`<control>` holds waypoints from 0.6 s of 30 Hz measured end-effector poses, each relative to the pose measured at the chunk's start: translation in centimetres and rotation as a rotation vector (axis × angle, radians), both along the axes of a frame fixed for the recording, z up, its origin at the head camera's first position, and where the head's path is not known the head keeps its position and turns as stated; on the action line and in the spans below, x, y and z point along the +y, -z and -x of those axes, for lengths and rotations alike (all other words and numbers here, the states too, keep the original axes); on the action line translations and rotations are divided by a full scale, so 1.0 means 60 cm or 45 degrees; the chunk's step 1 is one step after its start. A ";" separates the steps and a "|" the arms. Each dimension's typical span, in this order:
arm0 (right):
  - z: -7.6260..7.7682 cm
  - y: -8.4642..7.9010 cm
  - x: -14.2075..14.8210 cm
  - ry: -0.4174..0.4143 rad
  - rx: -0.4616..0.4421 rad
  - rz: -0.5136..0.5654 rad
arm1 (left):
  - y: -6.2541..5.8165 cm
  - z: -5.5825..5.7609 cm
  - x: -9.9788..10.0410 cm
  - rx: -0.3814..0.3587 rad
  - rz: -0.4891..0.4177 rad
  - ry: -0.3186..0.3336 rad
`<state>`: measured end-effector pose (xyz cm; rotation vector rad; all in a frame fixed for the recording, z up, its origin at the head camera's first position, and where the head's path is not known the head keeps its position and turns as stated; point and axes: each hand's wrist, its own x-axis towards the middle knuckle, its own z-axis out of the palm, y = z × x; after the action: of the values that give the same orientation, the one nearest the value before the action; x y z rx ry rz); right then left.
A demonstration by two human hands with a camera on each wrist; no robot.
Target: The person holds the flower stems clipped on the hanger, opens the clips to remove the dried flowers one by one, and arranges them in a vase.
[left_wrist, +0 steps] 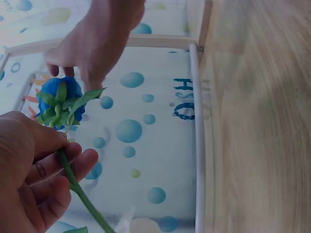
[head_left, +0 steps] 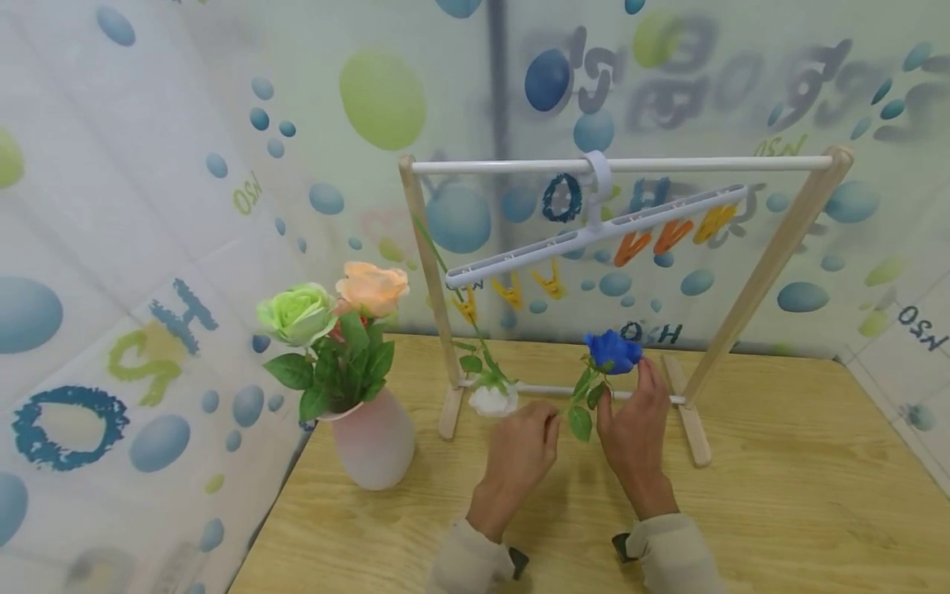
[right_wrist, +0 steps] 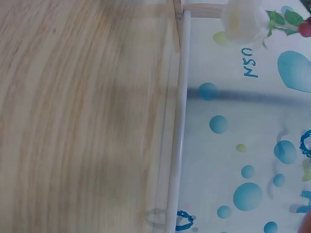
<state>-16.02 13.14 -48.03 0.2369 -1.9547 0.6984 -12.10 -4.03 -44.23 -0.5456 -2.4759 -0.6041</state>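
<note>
An artificial blue rose (head_left: 613,352) is held upright over the table in front of a small rack. My left hand (head_left: 522,445) pinches its green stem (left_wrist: 80,187) between thumb and fingers, below the leaves. Beside the bloom is my right hand (head_left: 637,421), its fingers extended and relaxed along the right side of the petals. Head down, a white rose (head_left: 493,400) hangs by its stem from a yellow clip (head_left: 466,305) at the left end of the grey clip hanger (head_left: 538,250). Only a sliver of the right hand enters the right wrist view.
The hanger hooks over the top bar (head_left: 505,167) of the wooden-legged rack (head_left: 772,272) and tilts down to the left. Several other yellow and orange clips (head_left: 671,237) dangle from it. A pink-white vase (head_left: 373,441) with green and peach roses stands left on the wooden table (head_left: 801,462).
</note>
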 end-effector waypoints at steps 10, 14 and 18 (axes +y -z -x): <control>-0.004 0.001 -0.005 0.034 -0.002 0.003 | -0.025 -0.012 -0.013 0.199 -0.078 0.004; -0.002 -0.003 -0.008 -0.012 -0.064 0.005 | -0.037 -0.014 -0.019 0.300 -0.116 0.022; 0.001 -0.009 -0.013 -0.064 -0.142 -0.016 | -0.052 -0.015 -0.026 0.465 -0.167 0.018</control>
<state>-16.10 12.35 -47.50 0.2599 -2.0656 0.7463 -11.18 -5.58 -41.09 -0.5661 -2.0766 -0.6077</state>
